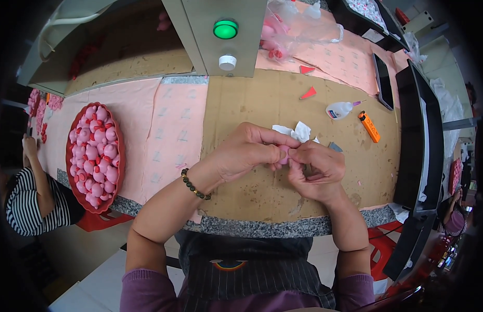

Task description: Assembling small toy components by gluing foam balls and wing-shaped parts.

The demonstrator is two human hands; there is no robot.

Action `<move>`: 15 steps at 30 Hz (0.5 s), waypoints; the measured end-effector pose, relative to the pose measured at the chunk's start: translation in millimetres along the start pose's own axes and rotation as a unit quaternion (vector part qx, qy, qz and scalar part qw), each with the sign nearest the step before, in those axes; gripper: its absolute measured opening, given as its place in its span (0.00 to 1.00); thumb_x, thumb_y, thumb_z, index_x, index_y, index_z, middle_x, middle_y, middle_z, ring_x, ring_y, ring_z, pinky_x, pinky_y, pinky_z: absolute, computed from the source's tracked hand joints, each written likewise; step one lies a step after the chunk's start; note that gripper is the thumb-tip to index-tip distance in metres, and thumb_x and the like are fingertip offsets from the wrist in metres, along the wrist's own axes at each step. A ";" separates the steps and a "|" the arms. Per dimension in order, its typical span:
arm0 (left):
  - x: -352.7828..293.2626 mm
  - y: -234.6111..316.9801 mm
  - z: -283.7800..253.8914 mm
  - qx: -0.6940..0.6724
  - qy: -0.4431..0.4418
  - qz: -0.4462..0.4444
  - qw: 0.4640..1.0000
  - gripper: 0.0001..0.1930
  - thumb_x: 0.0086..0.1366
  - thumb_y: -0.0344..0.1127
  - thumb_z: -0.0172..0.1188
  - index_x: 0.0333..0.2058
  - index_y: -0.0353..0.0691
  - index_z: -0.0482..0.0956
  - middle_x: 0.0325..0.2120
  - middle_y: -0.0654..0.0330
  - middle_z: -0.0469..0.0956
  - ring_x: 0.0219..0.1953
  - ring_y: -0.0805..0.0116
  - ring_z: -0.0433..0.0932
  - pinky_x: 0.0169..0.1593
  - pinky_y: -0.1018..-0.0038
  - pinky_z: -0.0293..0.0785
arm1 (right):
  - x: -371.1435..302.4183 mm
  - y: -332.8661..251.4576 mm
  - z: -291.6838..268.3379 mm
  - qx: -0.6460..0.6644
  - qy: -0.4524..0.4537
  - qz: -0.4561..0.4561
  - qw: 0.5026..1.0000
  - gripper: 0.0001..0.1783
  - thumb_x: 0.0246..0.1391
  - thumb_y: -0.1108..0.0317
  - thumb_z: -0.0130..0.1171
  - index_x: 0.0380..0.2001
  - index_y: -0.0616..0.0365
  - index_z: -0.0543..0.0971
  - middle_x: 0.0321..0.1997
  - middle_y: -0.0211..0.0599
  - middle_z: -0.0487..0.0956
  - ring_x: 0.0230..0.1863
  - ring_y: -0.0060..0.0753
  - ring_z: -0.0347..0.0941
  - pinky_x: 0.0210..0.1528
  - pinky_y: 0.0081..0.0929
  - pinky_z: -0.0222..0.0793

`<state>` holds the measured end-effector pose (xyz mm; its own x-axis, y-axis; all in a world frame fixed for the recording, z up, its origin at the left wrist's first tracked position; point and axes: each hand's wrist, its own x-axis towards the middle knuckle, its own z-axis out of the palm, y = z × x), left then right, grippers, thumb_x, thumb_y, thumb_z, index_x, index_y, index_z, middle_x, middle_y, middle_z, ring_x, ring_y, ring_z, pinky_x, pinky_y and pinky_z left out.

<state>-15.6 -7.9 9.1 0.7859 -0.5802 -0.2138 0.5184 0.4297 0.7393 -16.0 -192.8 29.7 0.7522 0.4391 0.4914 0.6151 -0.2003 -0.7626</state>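
Observation:
Between my fingertips, over the brown cardboard (241,179), is a small pink rubbery figure (284,155), mostly hidden by the fingers. My left hand (254,148) grips it from the left, thumb and fingers pinched round it. From the other side my right hand (319,166) pinches it too, its fingers curled. Just beyond the hands lie crumpled white tissue pieces (298,131). A small glue bottle (339,109) with a thin purple tip lies on its side farther right, and an orange box cutter (369,127) rests near it.
A red basket (120,171) heaped with pink figures stands at the left. Ahead is a metal housing (200,36) with a green light. Two red scraps (308,93) lie on the cardboard; a phone (382,80) and a black tray (415,140) line the right side. Another person (38,197) sits far left.

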 end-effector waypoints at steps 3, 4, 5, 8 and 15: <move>-0.9 1.8 2.4 0.006 0.008 -0.009 1.000 0.15 0.57 0.23 0.55 0.44 0.28 0.74 0.37 0.54 0.77 0.37 0.69 0.77 0.39 0.73 0.77 | -1.4 0.8 -0.7 -0.021 -0.012 -0.012 1.000 0.06 0.34 0.86 0.56 0.21 0.68 0.76 0.18 0.38 0.74 0.19 0.26 0.72 0.23 0.18 0.67; -0.7 1.6 2.3 0.006 0.008 -0.009 1.000 0.15 0.57 0.23 0.55 0.44 0.28 0.74 0.37 0.54 0.77 0.37 0.69 0.77 0.39 0.73 0.77 | -2.2 1.6 -0.7 -0.044 -0.025 -0.020 0.999 0.06 0.34 0.86 0.56 0.21 0.68 0.76 0.18 0.38 0.74 0.19 0.26 0.72 0.23 0.18 0.67; -0.3 1.3 2.0 0.007 0.008 -0.007 1.000 0.15 0.57 0.22 0.54 0.44 0.27 0.74 0.38 0.53 0.77 0.39 0.67 0.77 0.41 0.71 0.78 | -2.3 2.2 -0.3 -0.044 -0.025 -0.019 0.999 0.06 0.34 0.86 0.56 0.21 0.68 0.76 0.18 0.38 0.74 0.19 0.26 0.72 0.23 0.18 0.67; 0.2 1.5 2.7 0.011 0.015 -0.008 1.000 0.15 0.57 0.21 0.54 0.44 0.27 0.74 0.40 0.52 0.76 0.40 0.66 0.77 0.42 0.69 0.79 | -2.1 3.8 0.5 -0.037 -0.021 -0.014 0.999 0.07 0.34 0.86 0.56 0.22 0.68 0.76 0.18 0.38 0.74 0.19 0.25 0.72 0.23 0.17 0.67; 0.9 3.2 6.0 0.023 0.034 -0.013 0.999 0.14 0.57 0.21 0.53 0.44 0.27 0.74 0.39 0.52 0.76 0.40 0.66 0.77 0.41 0.70 0.79 | -1.6 4.4 3.1 -0.023 -0.010 -0.008 1.000 0.07 0.34 0.87 0.56 0.22 0.68 0.76 0.17 0.36 0.73 0.17 0.23 0.69 0.22 0.17 0.65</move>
<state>-15.3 -11.1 15.1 0.7943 -0.5419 -0.2746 0.5237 0.3817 0.7616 -15.2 -191.7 24.2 0.7380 0.4594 0.4942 0.6373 -0.2340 -0.7342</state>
